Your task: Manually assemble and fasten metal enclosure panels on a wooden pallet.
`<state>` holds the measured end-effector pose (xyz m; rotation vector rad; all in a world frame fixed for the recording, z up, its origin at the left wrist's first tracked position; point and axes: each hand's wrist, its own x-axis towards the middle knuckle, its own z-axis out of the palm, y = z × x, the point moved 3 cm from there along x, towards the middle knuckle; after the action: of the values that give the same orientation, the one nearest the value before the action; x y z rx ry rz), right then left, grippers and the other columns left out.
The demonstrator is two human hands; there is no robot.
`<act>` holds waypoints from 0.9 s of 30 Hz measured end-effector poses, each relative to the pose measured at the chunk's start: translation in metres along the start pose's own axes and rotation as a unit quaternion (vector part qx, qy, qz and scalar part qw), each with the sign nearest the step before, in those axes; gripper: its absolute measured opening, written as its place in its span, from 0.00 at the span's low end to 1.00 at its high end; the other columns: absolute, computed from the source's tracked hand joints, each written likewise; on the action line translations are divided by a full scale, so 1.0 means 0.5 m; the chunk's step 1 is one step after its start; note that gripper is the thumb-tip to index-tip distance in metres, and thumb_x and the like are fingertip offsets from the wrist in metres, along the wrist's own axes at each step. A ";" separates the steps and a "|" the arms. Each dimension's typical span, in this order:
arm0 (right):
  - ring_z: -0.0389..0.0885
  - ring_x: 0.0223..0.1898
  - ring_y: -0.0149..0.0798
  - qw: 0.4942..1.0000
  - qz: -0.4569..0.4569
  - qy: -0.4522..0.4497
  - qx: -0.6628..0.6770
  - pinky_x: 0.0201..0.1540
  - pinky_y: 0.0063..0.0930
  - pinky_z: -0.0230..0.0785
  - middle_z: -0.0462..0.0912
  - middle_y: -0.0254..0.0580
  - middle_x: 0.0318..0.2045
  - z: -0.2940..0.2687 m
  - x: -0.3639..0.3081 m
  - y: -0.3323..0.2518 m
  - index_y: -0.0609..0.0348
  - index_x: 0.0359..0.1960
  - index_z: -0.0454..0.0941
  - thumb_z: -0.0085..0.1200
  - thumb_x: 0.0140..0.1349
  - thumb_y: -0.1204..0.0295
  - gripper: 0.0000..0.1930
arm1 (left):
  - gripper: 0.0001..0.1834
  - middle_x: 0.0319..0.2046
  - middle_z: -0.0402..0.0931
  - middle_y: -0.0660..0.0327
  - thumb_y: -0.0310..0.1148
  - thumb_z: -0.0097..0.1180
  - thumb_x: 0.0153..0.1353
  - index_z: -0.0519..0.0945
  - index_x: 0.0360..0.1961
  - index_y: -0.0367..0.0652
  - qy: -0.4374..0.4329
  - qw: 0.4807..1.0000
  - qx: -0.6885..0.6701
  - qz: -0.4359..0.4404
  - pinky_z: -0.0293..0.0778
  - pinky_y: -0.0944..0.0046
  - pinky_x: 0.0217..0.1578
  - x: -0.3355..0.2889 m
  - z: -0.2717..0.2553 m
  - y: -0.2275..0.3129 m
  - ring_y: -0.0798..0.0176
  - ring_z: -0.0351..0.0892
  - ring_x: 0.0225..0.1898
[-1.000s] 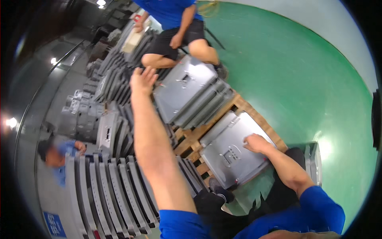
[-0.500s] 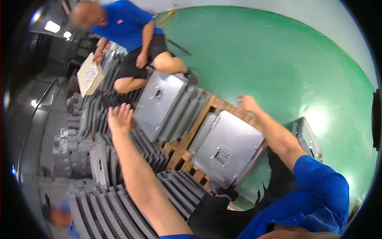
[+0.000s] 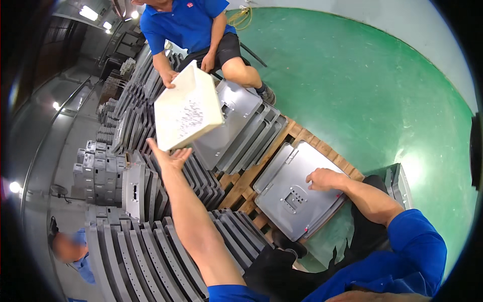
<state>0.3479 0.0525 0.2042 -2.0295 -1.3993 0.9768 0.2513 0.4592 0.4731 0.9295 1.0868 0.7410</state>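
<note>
A cream plastic tray (image 3: 166,113) with many small metal pieces in it is held out, tilted, by a co-worker's hand (image 3: 169,79). My left hand (image 3: 172,157) is open at its lower edge, palm up and fingers spread; whether it touches the tray I cannot tell. Over a grey metal panel (image 3: 271,199) with a hinge and a group of small studs is my right hand (image 3: 324,179). Its fingers are curled together, and anything inside them is hidden.
A wooden pallet (image 3: 241,194) bears the panel and another stack of grey panels (image 3: 251,143). Rows of grey metal covers (image 3: 141,251) stand at the left. The co-worker (image 3: 193,25) sits across from me. Another person (image 3: 75,251) is at the far left. More panels (image 3: 400,186) lean at the right.
The co-worker has brought the tray toward me, to just above my left hand. My right hand has moved nearer over the panel, its fingers now curled. The view has shifted.
</note>
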 end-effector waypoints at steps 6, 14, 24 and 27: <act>0.81 0.44 0.54 0.999 -0.025 -0.033 -0.021 0.47 0.44 0.73 0.83 0.54 0.37 0.036 0.021 -0.010 0.59 0.43 0.80 0.56 0.59 0.62 0.15 | 0.41 0.57 0.64 0.47 0.29 0.56 0.54 0.48 0.66 0.52 0.038 0.998 -0.027 -0.045 0.76 0.38 0.41 0.089 0.051 -0.333 0.41 0.71 0.51; 0.83 0.40 0.53 0.994 -0.002 -0.063 -0.084 0.42 0.43 0.76 0.83 0.54 0.35 0.044 0.031 0.007 0.63 0.34 0.82 0.53 0.55 0.68 0.11 | 0.34 0.55 0.66 0.44 0.14 0.38 0.56 0.57 0.66 0.46 0.077 0.992 -0.039 0.093 0.81 0.51 0.40 -0.090 0.209 -0.549 0.48 0.75 0.47; 0.79 0.47 0.48 0.988 -0.103 -0.085 -0.084 0.44 0.42 0.74 0.82 0.43 0.44 0.271 0.056 0.080 0.45 0.43 0.82 0.58 0.51 0.67 0.15 | 0.34 0.54 0.70 0.47 0.13 0.40 0.50 0.63 0.63 0.32 -0.174 0.955 0.183 0.153 0.69 0.64 0.51 -0.204 0.428 -0.835 0.58 0.74 0.49; 0.75 0.54 0.52 0.952 0.006 -0.191 -0.241 0.46 0.53 0.72 0.77 0.41 0.53 0.216 0.022 -0.025 0.44 0.51 0.79 0.62 0.50 0.62 0.23 | 0.35 0.56 0.69 0.47 0.12 0.40 0.51 0.62 0.65 0.36 -0.175 0.957 0.227 0.038 0.66 0.63 0.55 -0.134 0.416 -0.939 0.55 0.73 0.53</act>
<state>0.2589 0.0666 0.1428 -2.2680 -1.9933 1.1660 0.4542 0.1449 0.1150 1.4423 0.9201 0.3658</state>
